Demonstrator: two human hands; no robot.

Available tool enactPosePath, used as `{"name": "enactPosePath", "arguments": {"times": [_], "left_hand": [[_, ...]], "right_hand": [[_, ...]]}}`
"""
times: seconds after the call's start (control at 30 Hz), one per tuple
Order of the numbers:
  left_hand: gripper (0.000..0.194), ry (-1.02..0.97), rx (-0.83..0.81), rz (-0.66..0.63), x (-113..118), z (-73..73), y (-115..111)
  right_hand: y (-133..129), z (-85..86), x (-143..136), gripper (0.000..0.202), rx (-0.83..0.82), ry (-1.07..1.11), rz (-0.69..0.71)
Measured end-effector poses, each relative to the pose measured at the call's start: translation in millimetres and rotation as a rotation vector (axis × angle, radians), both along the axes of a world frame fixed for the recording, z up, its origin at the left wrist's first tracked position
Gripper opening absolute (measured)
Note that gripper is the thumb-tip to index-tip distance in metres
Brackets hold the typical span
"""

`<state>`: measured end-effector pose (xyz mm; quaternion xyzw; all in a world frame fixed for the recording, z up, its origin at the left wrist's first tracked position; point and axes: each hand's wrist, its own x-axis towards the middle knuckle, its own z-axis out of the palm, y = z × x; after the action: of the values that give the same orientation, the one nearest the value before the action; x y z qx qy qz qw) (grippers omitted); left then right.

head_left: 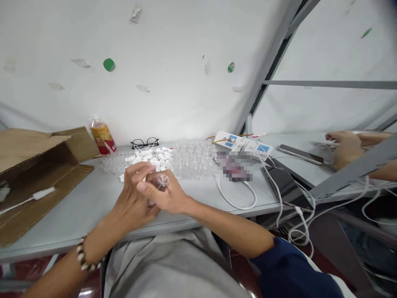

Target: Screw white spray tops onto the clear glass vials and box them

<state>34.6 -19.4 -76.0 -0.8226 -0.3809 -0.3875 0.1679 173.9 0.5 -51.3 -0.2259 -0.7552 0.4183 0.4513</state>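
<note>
My right hand [173,194] is closed around a clear plastic tube [161,181], whose round end points toward me between thumb and fingers. Pressed against it is my left hand [133,198], also closed, with a beaded bracelet on the wrist; what its fingers grip is hidden. Just beyond the hands lies a pile of white caps with thin stems [151,154]. To the right of this pile, many clear plastic tubes [194,159] stand close together on the grey table [93,207]. More clear tubes [113,163] are on the pile's left side.
An open cardboard box [71,174] on the left holds a white-capped stem [43,193]. Behind are a labelled bottle [102,136] and glasses [144,143]. On the right are a power strip [229,140], cables and a phone [287,188]. Another person's hand [345,147] works beyond the frame.
</note>
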Motion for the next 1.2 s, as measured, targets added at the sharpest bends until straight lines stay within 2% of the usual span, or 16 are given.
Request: {"name": "enactPosePath", "arguments": {"times": [0.1,0.2,0.33,0.43,0.53,0.6,0.67,0.77,0.83,0.9,1.0,1.1,1.2], "left_hand": [[0.016,0.124,0.013,-0.017,1,-2.0,6],[0.03,0.168,-0.005,0.013,2,-5.2,5],[0.033,-0.011,-0.053,0.001,2,-10.9,2],[0.045,-0.23,-0.286,-0.108,1,-12.9,1],[0.059,-0.399,-0.73,-0.284,0,-9.9,1],[0.064,-0.474,-0.907,-0.35,0,-6.2,1],[0.06,-0.546,-0.895,-0.358,1,-3.2,0],[0.046,-0.657,-0.769,-0.329,1,-2.5,0],[0.045,-0.706,-0.732,-0.296,0,-4.3,1],[0.054,-0.725,-0.759,-0.292,-2,-6.0,2],[0.057,-0.733,-0.837,-0.385,-4,-5.9,2],[0.042,-0.77,-0.84,-0.405,-5,-4.1,-1],[0.045,-0.81,-0.837,-0.353,-4,-3.2,-2]], "right_hand": [[7,0.6,3,0.044,-0.042,0.194,-0.161],[11,1.6,4,0.036,-0.035,0.274,-0.231],[6,-1.1,2,0.029,-0.052,0.295,-0.163],[4,-5.0,-1,0.024,-0.085,0.336,-0.072],[7,-8.3,-1,0.025,-0.202,0.352,0.024],[10,-9.2,1,0.026,-0.227,0.344,0.059],[13,-9.1,2,0.028,-0.172,0.354,0.043],[14,-8.5,3,0.031,-0.062,0.373,-0.04],[11,-9.1,3,0.033,-0.042,0.366,-0.043],[9,-10.4,2,0.034,-0.067,0.348,0.031],[7,-11.8,2,0.034,-0.079,0.333,0.118],[8,-9.9,2,0.032,-0.047,0.366,0.084],[9,-6.8,2,0.032,-0.059,0.37,0.049]]}}
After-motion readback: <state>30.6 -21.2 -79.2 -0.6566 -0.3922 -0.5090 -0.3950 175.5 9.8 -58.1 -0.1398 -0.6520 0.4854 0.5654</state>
